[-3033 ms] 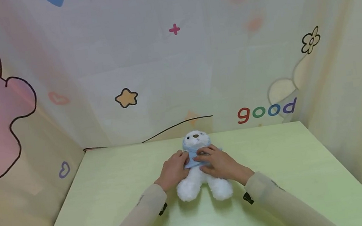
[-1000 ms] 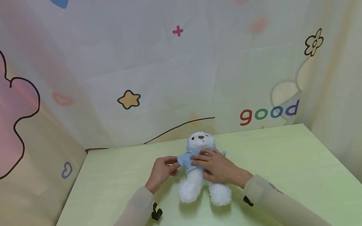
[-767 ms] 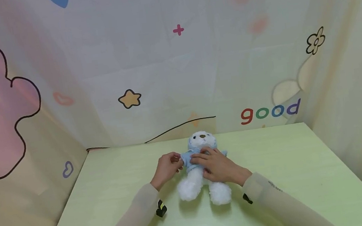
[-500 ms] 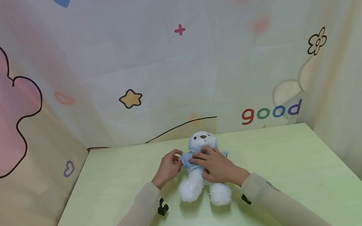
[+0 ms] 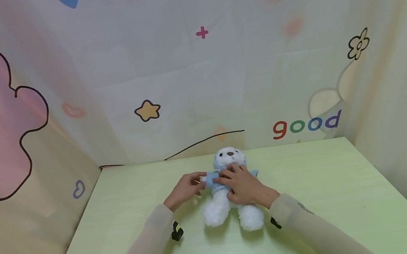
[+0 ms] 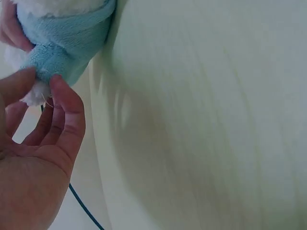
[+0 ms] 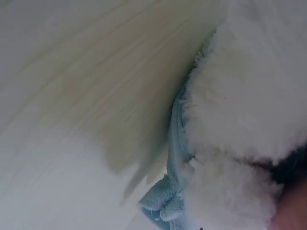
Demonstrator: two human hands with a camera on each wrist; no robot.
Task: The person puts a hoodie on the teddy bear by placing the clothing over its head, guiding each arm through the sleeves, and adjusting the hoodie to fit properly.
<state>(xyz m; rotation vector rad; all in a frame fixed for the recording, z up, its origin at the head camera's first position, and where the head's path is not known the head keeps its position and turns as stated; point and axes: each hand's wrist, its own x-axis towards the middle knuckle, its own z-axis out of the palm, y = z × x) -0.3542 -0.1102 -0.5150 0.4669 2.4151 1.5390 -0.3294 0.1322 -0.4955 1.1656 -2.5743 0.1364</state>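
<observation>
A white plush bear (image 5: 216, 212) in a light blue top (image 5: 213, 178) lies on its back, its head toward the back wall. My left hand (image 5: 185, 190) pinches the cuff of the sleeve on the bear's left-hand side as I see it. In the left wrist view, thumb and forefinger meet the blue sleeve (image 6: 50, 58), and a white paw (image 6: 36, 94) pokes out of it between them. My right hand (image 5: 249, 186) holds the bear's body, fingers across the chest and thumb at the hem. In the right wrist view, white fur (image 7: 244, 86) hides most of that hand.
The pale green table (image 5: 132, 230) reaches back to a cloth wall (image 5: 165, 72) printed with a star, a flower and "good". Similar cloth hangs at both sides. Black wrist devices (image 5: 177, 231) sit under the sleeves. A thin dark cable (image 6: 84, 206) runs below the left hand.
My left hand has gone from the bear's body out to its sleeve, shifting its grip there. A white paw now shows at the cuff. My right hand stays on the chest.
</observation>
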